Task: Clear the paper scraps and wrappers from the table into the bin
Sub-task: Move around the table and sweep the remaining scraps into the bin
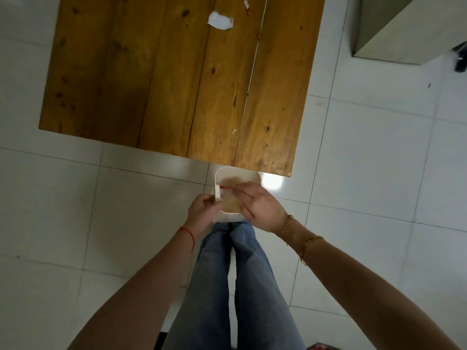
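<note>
A small white bin (pixel 252 174) stands on the floor just below the near edge of the wooden table (pixel 151 84). My left hand (pixel 202 209) grips the bin's left rim. My right hand (pixel 260 205) reaches over the bin's opening and pinches a thin red and white wrapper strip (pixel 226 187) above it. On the table lie a torn white paper scrap (pixel 220 20) at the far side, a red and white wrapper (pixel 247 6) beyond it, and a tiny white scrap (pixel 234 131) near the front edge.
White floor tiles (pixel 379 173) surround the table. A grey cabinet (pixel 394 29) stands at the upper right with a dark object (pixel 461 59) beside it. My legs in blue jeans (pixel 232 286) are right behind the bin.
</note>
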Motion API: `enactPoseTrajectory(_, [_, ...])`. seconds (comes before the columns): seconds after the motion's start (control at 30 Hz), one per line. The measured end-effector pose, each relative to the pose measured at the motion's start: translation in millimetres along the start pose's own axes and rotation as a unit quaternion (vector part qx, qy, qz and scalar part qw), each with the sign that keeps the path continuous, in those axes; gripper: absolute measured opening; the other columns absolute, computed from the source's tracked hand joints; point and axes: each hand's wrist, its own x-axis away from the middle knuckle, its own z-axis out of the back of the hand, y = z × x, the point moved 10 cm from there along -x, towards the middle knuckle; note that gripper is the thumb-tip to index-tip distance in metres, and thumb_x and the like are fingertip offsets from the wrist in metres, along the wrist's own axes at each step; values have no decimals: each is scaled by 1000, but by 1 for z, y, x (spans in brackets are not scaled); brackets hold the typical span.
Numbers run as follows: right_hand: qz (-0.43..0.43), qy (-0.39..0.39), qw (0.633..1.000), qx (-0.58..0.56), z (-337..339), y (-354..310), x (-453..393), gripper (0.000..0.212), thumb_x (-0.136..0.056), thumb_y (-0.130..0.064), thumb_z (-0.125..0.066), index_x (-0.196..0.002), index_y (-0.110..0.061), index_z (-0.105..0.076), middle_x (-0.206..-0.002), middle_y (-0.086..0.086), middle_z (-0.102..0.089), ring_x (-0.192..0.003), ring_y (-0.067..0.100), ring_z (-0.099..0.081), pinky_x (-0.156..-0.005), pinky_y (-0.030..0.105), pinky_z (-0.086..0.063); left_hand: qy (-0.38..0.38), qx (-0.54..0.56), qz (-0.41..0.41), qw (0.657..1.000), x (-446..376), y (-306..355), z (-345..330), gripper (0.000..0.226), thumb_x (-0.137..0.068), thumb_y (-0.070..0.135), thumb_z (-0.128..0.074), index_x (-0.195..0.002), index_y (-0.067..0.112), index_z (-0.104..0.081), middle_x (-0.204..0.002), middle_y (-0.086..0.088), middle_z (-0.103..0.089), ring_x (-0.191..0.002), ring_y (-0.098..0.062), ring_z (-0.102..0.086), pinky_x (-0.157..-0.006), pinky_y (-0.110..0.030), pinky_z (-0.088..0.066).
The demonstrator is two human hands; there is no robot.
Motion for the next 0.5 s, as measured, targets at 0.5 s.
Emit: enactPoseTrajectory(0.5, [-282,227,926,-106,129,-44,108,42,-99,-31,-47,-138,-16,-47,-142,3,-49,-132,19,-42,-113,37,-35,-27,-25,-84,996,127,66,45,34,-71,24,-66,-103,12,-69,-105,-8,-72,-103,-26,-65,-86,-34,-53])
